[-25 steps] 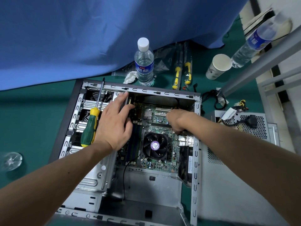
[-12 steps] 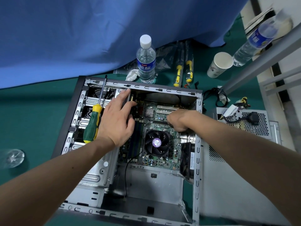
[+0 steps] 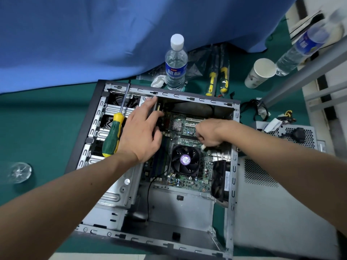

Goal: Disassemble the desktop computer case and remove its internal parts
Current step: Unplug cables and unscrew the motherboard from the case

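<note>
Lying on its side on a green mat (image 3: 47,113), the open desktop computer case (image 3: 233,166) is seen from the head camera with its motherboard (image 3: 187,134) exposed at the bottom of the chassis. The left hand (image 3: 139,132) is reached into the case from the near left; its fingers (image 3: 150,104) are held fairly straight, with the fingertips laid against the upper edge of an upright card (image 3: 159,109) standing at the far left of the board, just under the case's far rail. Whether the thumb is pinched against that card cannot be told. Just left of that hand's knuckles, a green and yellow screwdriver (image 3: 113,136) is rested on the drive cage (image 3: 105,132), its shaft pointed away toward the far rail. The right hand (image 3: 208,133) is brought in from the right, and its fingers are curled downward over the expansion slots, where a small white connector (image 3: 203,146) is seen at their tips; it appears to be pinched there. Directly below those fingertips the black CPU cooler fan (image 3: 185,160) is seated on the board. Beyond the left fingertips, outside the case, a water bottle (image 3: 176,62) is stood upright near a blue cloth (image 3: 112,34). Farther right of the right wrist, a paper cup (image 3: 260,73), a second bottle (image 3: 302,47) and a perforated metal power supply (image 3: 293,134) are placed on the mat.
</note>
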